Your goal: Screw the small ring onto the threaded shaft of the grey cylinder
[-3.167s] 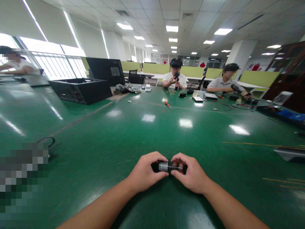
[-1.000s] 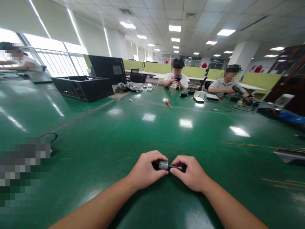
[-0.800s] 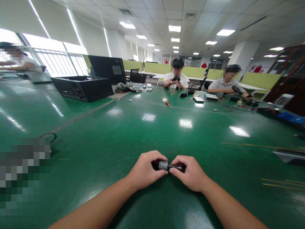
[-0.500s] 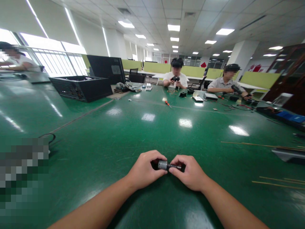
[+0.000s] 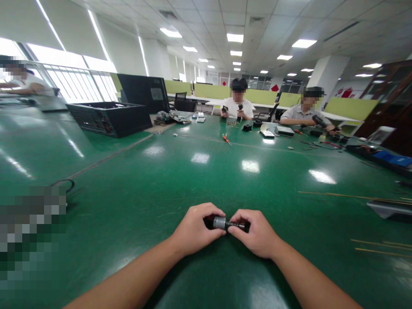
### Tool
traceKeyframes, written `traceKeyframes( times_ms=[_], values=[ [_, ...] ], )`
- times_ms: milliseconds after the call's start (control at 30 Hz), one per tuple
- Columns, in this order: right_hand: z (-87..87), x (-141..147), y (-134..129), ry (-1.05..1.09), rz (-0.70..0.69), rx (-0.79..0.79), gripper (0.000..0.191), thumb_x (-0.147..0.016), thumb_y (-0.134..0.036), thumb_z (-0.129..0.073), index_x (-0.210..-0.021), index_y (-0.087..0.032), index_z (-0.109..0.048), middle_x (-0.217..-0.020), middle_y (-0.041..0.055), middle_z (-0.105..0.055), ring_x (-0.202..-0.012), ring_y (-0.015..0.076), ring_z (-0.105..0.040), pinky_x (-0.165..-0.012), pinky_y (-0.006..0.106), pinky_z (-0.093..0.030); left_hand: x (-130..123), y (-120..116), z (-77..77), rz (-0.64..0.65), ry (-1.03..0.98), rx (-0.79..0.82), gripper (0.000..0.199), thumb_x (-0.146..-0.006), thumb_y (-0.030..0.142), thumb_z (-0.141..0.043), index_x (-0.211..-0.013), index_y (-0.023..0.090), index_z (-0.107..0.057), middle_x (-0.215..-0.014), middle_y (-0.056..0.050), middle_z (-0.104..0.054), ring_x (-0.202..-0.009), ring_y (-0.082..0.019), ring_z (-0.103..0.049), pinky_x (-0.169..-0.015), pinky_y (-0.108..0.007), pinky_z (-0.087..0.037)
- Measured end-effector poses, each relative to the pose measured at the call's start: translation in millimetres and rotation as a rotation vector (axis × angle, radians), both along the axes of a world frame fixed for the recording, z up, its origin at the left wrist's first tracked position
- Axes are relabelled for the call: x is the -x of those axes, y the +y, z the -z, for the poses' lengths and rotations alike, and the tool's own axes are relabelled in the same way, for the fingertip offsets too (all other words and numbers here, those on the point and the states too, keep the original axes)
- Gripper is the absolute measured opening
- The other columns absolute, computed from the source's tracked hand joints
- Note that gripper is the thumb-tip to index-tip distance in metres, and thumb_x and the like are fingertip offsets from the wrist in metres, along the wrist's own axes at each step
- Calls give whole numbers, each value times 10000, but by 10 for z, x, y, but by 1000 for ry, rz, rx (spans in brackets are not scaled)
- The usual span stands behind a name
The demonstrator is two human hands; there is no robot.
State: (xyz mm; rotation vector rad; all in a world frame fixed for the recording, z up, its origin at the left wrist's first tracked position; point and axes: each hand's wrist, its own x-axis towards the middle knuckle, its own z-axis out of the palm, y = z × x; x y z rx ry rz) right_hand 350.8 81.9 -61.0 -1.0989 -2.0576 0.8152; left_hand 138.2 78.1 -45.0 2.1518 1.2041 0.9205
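Note:
A small silver cylindrical part [image 5: 219, 222] with a thin dark ribbed shaft [image 5: 236, 225] lies level between my hands, low over the green table [image 5: 193, 184]. My left hand [image 5: 197, 227] is closed around the cylinder, thumb below and fingers above. The thumb and fingertips of my right hand [image 5: 255, 234] pinch the shaft near where it meets the cylinder. Its tip points right, inside the curl of my right hand. The fingertips of both hands nearly meet.
An orange screwdriver [image 5: 226, 139] lies farther back. At the back left stands a black computer case [image 5: 111, 120]. Thin yellow rods [image 5: 334, 195] and a grey tray-like piece [image 5: 391, 210] are at the right. Two people sit across the table, another at far left.
My hands and the metal part have hardly moved. Across the table, the middle person's hands have moved apart, the dark object in one of them shifting left and down.

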Motion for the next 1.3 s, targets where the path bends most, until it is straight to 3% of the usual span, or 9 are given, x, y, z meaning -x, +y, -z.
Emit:
traceKeyframes(
  times_ms=[1300],
  values=[
    [11,2,9,5,-8,-10,39,-797,-223,-692,-784,-188,-681,-698,-1,-667,-638,145,-582,-602,245,-402,9,-1,-9,-4,4,0,205,-684,160,-768,-878,207,-723,-834,-10,-692,-783,-163,-622,-716,-264,-450]
  ],
)
